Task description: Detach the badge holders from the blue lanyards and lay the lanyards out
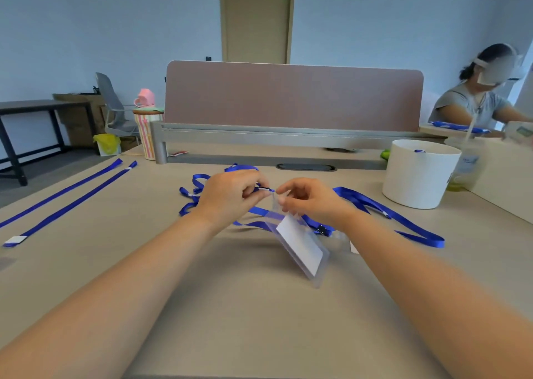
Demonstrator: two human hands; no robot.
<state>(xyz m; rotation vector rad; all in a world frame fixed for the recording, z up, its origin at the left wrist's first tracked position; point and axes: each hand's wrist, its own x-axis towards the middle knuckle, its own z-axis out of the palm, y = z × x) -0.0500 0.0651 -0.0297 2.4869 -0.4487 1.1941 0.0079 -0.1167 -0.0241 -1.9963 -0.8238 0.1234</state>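
Blue lanyards (363, 201) lie in a loose tangle on the counter (253, 326), left of the white tub (418, 176) and a little nearer the camera than it. Two more lanyards (86, 194) are stretched out straight, side by side, far to the left of the tub, running slantwise toward the near left edge.

Both hands are raised over the tangle, left of the tub. The left hand (230, 196) has its fingers curled and pinches the small black clip (266, 189) at the end of one lanyard between thumb and forefinger. The right hand (311, 202), on the side closer to the tub, pinches the top edge of a clear badge holder (301, 250) with a white card inside. The fingertips of the two hands nearly meet at the clip. The holder hangs tilted below the right hand, its lower corner pointing down toward the counter; whether that corner touches the surface cannot be told.

Behind the tub and to its left stands a dusty-pink partition (291, 95) along the counter's far edge.
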